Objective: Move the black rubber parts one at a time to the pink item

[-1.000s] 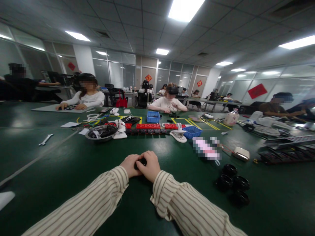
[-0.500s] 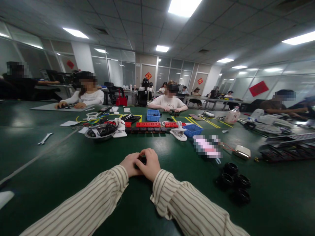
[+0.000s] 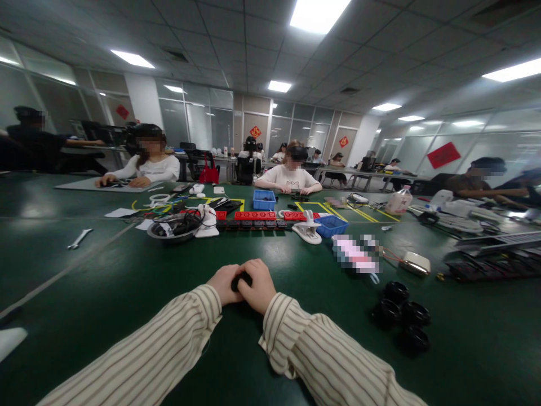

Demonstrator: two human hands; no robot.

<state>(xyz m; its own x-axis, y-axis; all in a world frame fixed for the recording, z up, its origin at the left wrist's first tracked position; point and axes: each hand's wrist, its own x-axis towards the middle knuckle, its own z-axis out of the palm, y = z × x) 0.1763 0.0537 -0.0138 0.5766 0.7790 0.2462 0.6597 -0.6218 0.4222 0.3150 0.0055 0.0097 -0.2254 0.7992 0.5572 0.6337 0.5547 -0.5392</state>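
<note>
My left hand (image 3: 223,283) and my right hand (image 3: 258,285) meet on the green table (image 3: 105,293), both with fingers curled round a small black part (image 3: 241,279) held between them. Only a sliver of that part shows, so its shape is unclear. Both forearms wear striped sleeves. Several black rings (image 3: 401,316) lie in a cluster on the table to my right, an arm's reach from my right hand.
Ahead lie a metal bowl of cables (image 3: 172,228), rows of red and black blocks (image 3: 253,220), two blue bins (image 3: 330,225), a white clamp (image 3: 307,231) and a wrench (image 3: 78,239) at the left. Other people sit working across and at the sides.
My hands stay together on the black part, with only slight finger shifts. The view has bobbed a little.
</note>
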